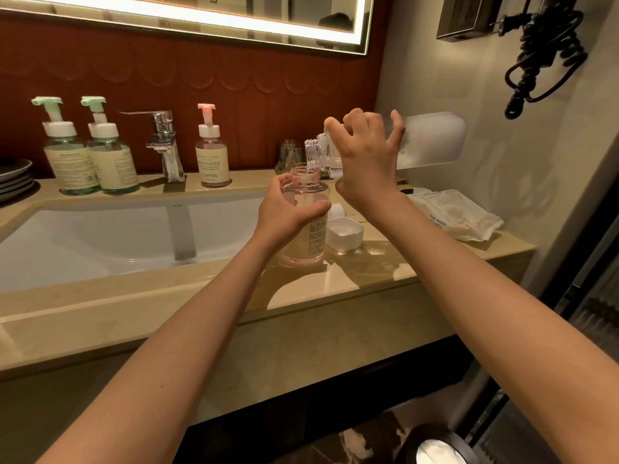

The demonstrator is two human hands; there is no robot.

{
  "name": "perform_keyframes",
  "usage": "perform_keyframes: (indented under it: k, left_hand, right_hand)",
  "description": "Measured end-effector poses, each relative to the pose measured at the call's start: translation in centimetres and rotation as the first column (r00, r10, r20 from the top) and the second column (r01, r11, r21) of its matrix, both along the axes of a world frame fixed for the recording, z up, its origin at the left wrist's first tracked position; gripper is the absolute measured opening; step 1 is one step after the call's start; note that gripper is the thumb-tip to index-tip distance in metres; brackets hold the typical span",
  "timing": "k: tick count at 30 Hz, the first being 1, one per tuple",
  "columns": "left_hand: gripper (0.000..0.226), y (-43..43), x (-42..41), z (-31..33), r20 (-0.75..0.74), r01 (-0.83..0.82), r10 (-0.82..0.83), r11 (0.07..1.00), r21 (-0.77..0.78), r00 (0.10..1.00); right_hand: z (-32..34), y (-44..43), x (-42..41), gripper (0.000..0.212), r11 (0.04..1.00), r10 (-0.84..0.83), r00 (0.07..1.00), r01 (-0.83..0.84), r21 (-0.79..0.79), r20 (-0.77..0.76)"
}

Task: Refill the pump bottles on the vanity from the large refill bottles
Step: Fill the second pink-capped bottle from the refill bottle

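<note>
Pointing left, refill btl (432, 140) near-horizontal, pump btl (312, 239) upright

Your left hand (284, 212) grips the open pump bottle (310, 239) standing near the vanity (385, 269) front edge, right of the sink (100, 236) | your right hand (368, 162) holds the refill bottle (432, 139) tipped almost flat, mouth just above the open neck | white cap (345, 233) just right of the bottle | wipes pack (452, 212) at the right end.
</note>
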State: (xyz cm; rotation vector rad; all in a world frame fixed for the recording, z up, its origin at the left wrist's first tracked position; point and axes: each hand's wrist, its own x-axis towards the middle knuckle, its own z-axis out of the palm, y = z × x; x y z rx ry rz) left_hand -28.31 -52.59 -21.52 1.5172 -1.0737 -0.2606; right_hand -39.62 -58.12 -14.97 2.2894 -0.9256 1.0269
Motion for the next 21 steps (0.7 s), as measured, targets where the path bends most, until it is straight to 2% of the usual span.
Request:
perform_keyframes:
  k: [21]
  left_hand:
    - [0.082, -0.08, 0.06, -0.16, -0.007, 0.007, -0.007, 1.000, -0.004, 1.000]
  right_hand:
    - [0.10, -0.15, 0.15, 0.066, 1.000, -0.005, 1.000, 0.005, -0.019, -0.008]
